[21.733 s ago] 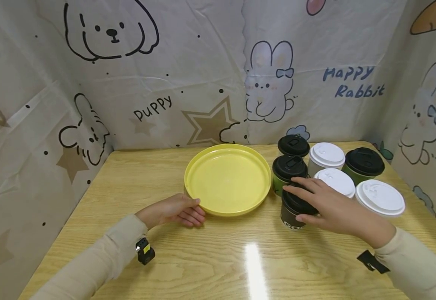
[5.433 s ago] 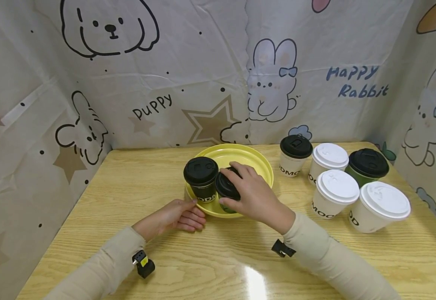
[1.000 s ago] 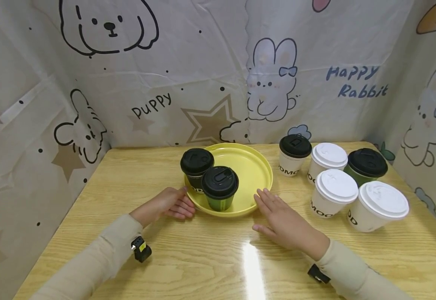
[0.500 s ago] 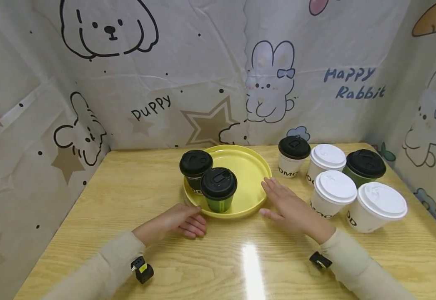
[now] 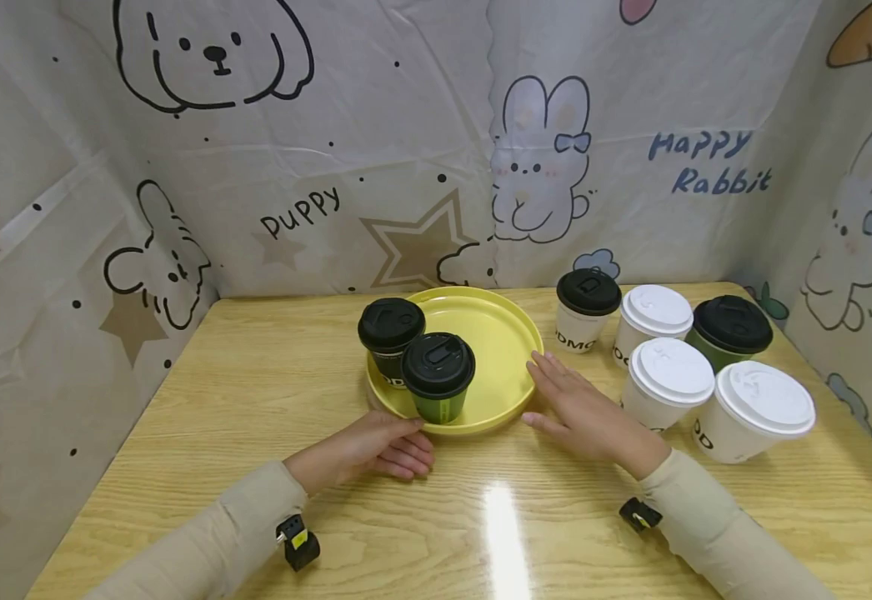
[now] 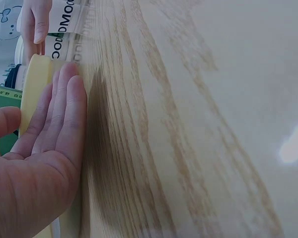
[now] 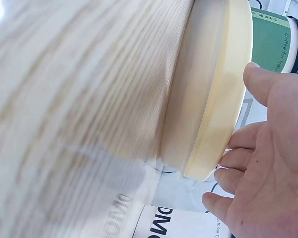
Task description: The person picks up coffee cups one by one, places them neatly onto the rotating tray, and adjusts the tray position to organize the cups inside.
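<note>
A round yellow tray [image 5: 499, 333] lies on the wooden table. On its left half stand two lidded paper coffee cups: a black one [image 5: 392, 325] and, in front, a green one with a black lid [image 5: 439, 375]. My left hand [image 5: 368, 450] holds the tray's front rim, thumb over the edge, the long fingers [image 6: 54, 114] extended along the outer wall. My right hand [image 5: 589, 417] touches the right rim with straight fingers; in the right wrist view its thumb [image 7: 258, 84] lies at the rim's edge, near the green cup [image 7: 270, 42].
Right of the tray stand several more lidded cups: a white one with a black lid [image 5: 588, 308], white ones with white lids [image 5: 669, 375], and a green one with a black lid [image 5: 732, 329]. The nearest white cup sits close behind my right wrist. A printed cloth [image 5: 406, 167] backs the table.
Since the oldest frame, the black cup and a green cup have come onto the tray. Over the last second my left hand slid rightward along the front rim; my right hand shifted slightly up its side.
</note>
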`<move>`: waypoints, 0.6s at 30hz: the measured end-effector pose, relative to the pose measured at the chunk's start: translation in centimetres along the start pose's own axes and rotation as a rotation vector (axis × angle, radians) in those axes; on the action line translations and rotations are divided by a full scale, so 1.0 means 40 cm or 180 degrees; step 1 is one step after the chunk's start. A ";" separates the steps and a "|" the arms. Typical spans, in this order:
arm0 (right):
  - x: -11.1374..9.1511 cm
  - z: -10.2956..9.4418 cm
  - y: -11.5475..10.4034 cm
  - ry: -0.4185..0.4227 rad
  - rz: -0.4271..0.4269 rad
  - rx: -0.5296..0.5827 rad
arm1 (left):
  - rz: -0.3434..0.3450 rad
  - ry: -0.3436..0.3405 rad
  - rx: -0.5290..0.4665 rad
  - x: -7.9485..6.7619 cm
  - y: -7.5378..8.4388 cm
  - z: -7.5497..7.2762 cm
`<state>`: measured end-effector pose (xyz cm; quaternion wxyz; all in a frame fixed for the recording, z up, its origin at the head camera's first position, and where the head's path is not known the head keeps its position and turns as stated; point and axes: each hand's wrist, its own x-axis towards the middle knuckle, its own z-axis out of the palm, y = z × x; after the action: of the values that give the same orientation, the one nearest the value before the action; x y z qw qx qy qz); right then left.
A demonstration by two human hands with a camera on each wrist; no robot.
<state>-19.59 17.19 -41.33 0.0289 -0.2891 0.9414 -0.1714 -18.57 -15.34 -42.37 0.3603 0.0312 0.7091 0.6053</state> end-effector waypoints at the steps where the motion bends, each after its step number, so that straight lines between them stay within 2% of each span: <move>1: 0.000 0.000 0.000 0.0002 0.0000 -0.0004 | 0.0004 -0.0010 -0.0009 0.000 0.000 0.000; 8: -0.003 0.003 -0.005 0.0022 0.0007 -0.0036 | 0.0055 -0.0014 -0.0084 -0.004 -0.001 -0.005; 18: -0.022 0.014 -0.025 -0.0017 -0.0033 -0.0104 | 0.0095 0.0071 -0.0155 -0.013 -0.004 -0.035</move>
<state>-18.25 16.72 -41.56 0.0258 -0.2949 0.9425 -0.1553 -18.89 -16.79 -42.27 0.3440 0.0262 0.6976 0.6279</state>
